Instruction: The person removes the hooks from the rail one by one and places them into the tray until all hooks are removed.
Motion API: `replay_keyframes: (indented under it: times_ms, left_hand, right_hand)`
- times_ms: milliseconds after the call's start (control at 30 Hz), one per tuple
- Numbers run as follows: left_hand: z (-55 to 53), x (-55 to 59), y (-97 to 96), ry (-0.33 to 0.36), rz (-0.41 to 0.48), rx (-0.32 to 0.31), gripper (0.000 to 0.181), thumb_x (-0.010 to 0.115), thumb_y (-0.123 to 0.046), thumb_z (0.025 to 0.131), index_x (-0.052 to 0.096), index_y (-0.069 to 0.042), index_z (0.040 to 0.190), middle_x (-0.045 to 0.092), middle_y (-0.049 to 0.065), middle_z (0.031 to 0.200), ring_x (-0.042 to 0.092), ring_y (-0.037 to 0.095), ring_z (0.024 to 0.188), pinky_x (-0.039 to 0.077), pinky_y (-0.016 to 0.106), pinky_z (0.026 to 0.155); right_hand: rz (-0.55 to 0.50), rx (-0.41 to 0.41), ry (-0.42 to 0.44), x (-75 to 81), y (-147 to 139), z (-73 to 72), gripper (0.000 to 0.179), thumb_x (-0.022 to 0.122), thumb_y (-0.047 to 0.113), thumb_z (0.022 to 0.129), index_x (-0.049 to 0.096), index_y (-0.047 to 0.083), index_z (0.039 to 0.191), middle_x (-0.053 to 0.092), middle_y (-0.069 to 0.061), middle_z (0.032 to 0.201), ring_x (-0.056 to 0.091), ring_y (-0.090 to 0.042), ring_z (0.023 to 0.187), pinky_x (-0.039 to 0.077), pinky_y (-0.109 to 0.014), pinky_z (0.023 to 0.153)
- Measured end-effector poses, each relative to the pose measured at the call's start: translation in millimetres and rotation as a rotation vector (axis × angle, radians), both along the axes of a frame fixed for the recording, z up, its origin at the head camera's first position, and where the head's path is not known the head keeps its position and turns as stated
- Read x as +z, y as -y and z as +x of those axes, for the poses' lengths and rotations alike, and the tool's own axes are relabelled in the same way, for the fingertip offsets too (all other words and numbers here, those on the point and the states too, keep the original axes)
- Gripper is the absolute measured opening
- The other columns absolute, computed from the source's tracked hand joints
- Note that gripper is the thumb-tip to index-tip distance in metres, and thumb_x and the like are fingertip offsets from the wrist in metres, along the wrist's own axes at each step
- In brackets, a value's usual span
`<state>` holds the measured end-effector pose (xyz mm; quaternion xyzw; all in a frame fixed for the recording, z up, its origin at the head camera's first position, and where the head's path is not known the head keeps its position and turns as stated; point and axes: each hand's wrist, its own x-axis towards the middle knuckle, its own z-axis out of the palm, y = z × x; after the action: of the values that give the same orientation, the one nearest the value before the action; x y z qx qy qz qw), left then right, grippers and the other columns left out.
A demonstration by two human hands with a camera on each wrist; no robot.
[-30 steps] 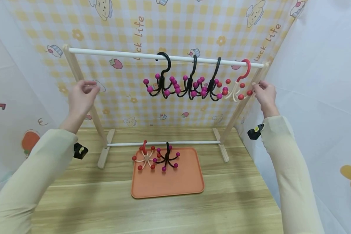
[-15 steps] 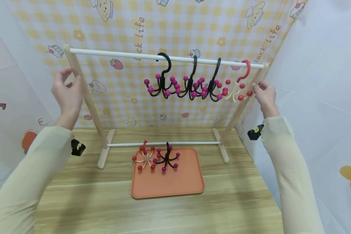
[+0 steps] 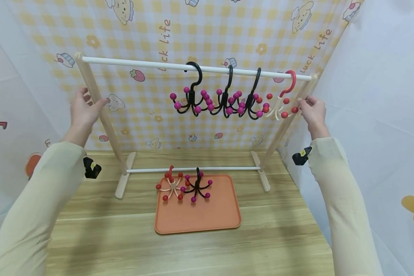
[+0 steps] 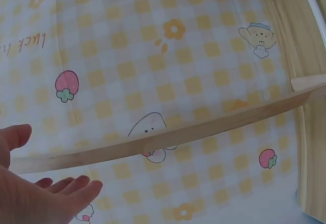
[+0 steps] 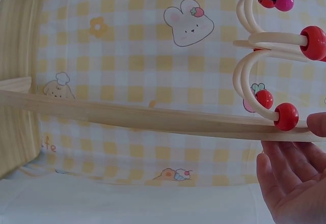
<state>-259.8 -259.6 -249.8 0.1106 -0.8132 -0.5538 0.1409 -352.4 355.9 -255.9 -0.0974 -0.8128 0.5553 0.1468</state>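
My left hand (image 3: 82,109) is at the left wooden post (image 3: 107,122) of a hanging rack, fingers spread. In the left wrist view the post (image 4: 153,142) runs between its thumb and fingers, with a gap around it. My right hand (image 3: 312,113) holds the right wooden post (image 3: 285,126), thumb on one side and fingertips on the other in the right wrist view. Beside it hangs a cream octopus-style hook hanger (image 3: 278,107) with a red hook and red ball tips. Farther left on the white rod (image 3: 138,64) hang black hook hangers (image 3: 191,96) with magenta ball tips.
An orange tray (image 3: 207,218) lies on the wooden table (image 3: 124,245). On it are a cream hanger (image 3: 173,185) with red balls and a black hanger (image 3: 197,186). A lower white rod (image 3: 227,168) joins the rack's feet; a checkered cloth (image 3: 141,115) hangs behind.
My left hand has moved left from in front of the left post, then opened its fingers around it. The right hand and the hangers have stayed where they were.
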Motion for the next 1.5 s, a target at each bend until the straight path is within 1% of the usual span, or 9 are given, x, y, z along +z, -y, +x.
replay_keyframes:
  times_ms: [233, 467, 600, 700, 900, 1033, 1233, 1367, 1500]
  left_hand:
    - [-9.0, 5.0, 4.1, 0.07, 0.011, 0.022, 0.066, 0.052, -0.035, 0.087, 0.021, -0.012, 0.141, 0.03, 0.012, 0.137, 0.034, 0.023, 0.12, 0.032, 0.033, 0.1]
    - [-15.4, 4.6, 3.4, 0.055, -0.048, 0.061, 0.056, 0.049, -0.031, 0.089, 0.035, 0.0, 0.133, 0.047, 0.006, 0.107, 0.046, 0.02, 0.101, 0.041, 0.031, 0.091]
    - [-15.6, 2.4, 4.2, 0.058, -0.097, 0.08, 0.053, 0.044, -0.031, 0.091, 0.037, 0.001, 0.132, 0.047, 0.015, 0.117, 0.047, 0.022, 0.104, 0.041, 0.033, 0.092]
    - [-14.9, 1.4, 4.9, 0.067, -0.134, 0.089, 0.052, 0.04, -0.033, 0.092, 0.037, 0.0, 0.132, 0.043, 0.02, 0.125, 0.045, 0.026, 0.109, 0.039, 0.035, 0.094]
    - [-14.6, 1.6, 5.6, 0.054, -0.169, 0.084, 0.052, 0.04, -0.033, 0.092, 0.038, 0.002, 0.131, 0.043, 0.023, 0.124, 0.045, 0.028, 0.108, 0.04, 0.037, 0.093]
    - [-14.2, 2.2, 5.8, 0.049, -0.183, 0.08, 0.051, 0.039, -0.032, 0.092, 0.039, 0.003, 0.13, 0.044, 0.023, 0.122, 0.046, 0.029, 0.106, 0.042, 0.037, 0.091]
    - [-13.4, 4.3, 7.0, 0.06, -0.213, 0.063, 0.051, 0.041, -0.032, 0.092, 0.04, 0.003, 0.129, 0.046, 0.022, 0.117, 0.05, 0.025, 0.097, 0.045, 0.032, 0.087]
    - [-13.8, 4.9, 9.4, 0.07, -0.217, 0.061, 0.051, 0.043, -0.032, 0.091, 0.041, 0.003, 0.129, 0.048, 0.02, 0.115, 0.052, 0.015, 0.085, 0.048, 0.024, 0.082]
    - [-14.3, 4.2, 11.7, 0.074, -0.22, 0.065, 0.05, 0.045, -0.031, 0.09, 0.043, 0.002, 0.128, 0.049, 0.019, 0.114, 0.052, 0.006, 0.073, 0.049, 0.017, 0.074]
  right_hand:
    - [0.062, -0.052, 0.03, 27.5, 43.2, 43.8, 0.047, 0.048, 0.038, 0.089, 0.048, 0.009, 0.125, 0.051, -0.004, 0.109, 0.045, -0.011, 0.091, 0.041, -0.027, 0.085]
    - [0.008, -0.015, 0.009, 15.6, 22.7, 24.2, 0.043, 0.057, 0.039, 0.084, 0.055, 0.013, 0.118, 0.055, -0.002, 0.107, 0.047, -0.011, 0.09, 0.044, -0.026, 0.081]
    - [0.013, -0.013, 0.017, 14.0, 20.7, 22.8, 0.044, 0.057, 0.039, 0.084, 0.054, 0.014, 0.12, 0.055, -0.003, 0.112, 0.047, -0.012, 0.093, 0.044, -0.026, 0.083]
    - [0.054, -0.037, 0.042, 22.4, 35.4, 36.8, 0.047, 0.05, 0.04, 0.088, 0.049, 0.012, 0.125, 0.051, -0.005, 0.116, 0.045, -0.013, 0.097, 0.041, -0.029, 0.088]
    - [0.053, -0.042, 0.043, 24.8, 38.6, 41.7, 0.05, 0.049, 0.041, 0.088, 0.047, 0.011, 0.127, 0.05, -0.004, 0.117, 0.046, -0.011, 0.098, 0.04, -0.027, 0.089]
    - [-0.007, -0.102, -0.025, 22.6, 29.3, 33.3, 0.045, 0.056, 0.038, 0.085, 0.051, 0.017, 0.124, 0.052, 0.001, 0.118, 0.047, -0.009, 0.101, 0.042, -0.023, 0.086]
    - [-0.049, -0.302, -0.297, 37.4, 43.5, 45.3, 0.026, 0.054, 0.021, 0.088, 0.057, 0.016, 0.113, 0.051, 0.003, 0.114, 0.046, -0.005, 0.097, 0.039, -0.021, 0.084]
    - [-0.045, -0.306, -0.441, 45.0, 57.4, 55.7, 0.021, 0.053, 0.018, 0.088, 0.059, 0.014, 0.108, 0.051, 0.005, 0.108, 0.044, -0.003, 0.092, 0.038, -0.019, 0.08]
    - [-0.085, -0.225, -0.517, 46.0, 79.1, 65.2, 0.018, 0.056, 0.02, 0.087, 0.063, 0.013, 0.102, 0.055, 0.002, 0.099, 0.047, -0.006, 0.088, 0.04, -0.019, 0.075]
